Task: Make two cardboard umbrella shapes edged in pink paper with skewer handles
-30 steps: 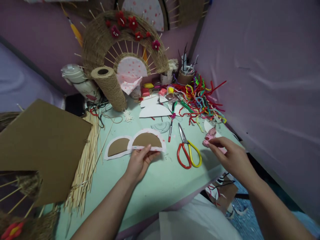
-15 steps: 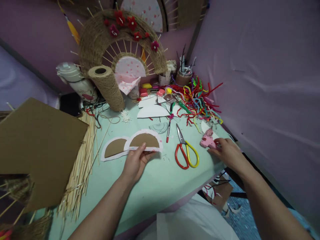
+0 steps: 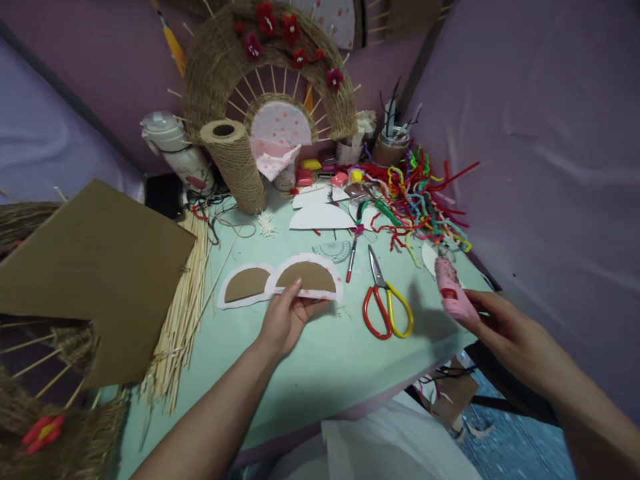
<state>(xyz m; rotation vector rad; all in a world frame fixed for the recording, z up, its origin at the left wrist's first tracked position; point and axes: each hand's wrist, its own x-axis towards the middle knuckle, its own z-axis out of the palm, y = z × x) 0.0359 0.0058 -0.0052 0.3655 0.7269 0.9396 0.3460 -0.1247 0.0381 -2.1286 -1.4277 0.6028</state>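
Observation:
My left hand (image 3: 285, 319) pinches the lower straight edge of a brown cardboard half-circle (image 3: 311, 276) lying on white fabric with pink dots, its thumb on top. A second cardboard half-circle (image 3: 246, 285) on a white backing lies at its left, partly overlapped. My right hand (image 3: 505, 333) is closed round a pink glue gun (image 3: 453, 293), raised over the right edge of the table; its nozzle points up and away. Between the hands lie scissors (image 3: 384, 300) with one red and one yellow handle, blades closed.
Behind are a protractor (image 3: 333, 251), a red-tipped pen (image 3: 352, 260), white paper half-circles (image 3: 323, 217) and tangled pipe cleaners (image 3: 425, 193). A twine spool (image 3: 235, 167) stands at the back left, near thin sticks (image 3: 183, 313) and a cardboard sheet (image 3: 100, 267). A twine-wrapped fan (image 3: 210, 73) leans behind.
My right hand has lifted the pink glue gun off the table and moved it right. My left hand still holds the cardboard half-circle. The camera view has shifted slightly.

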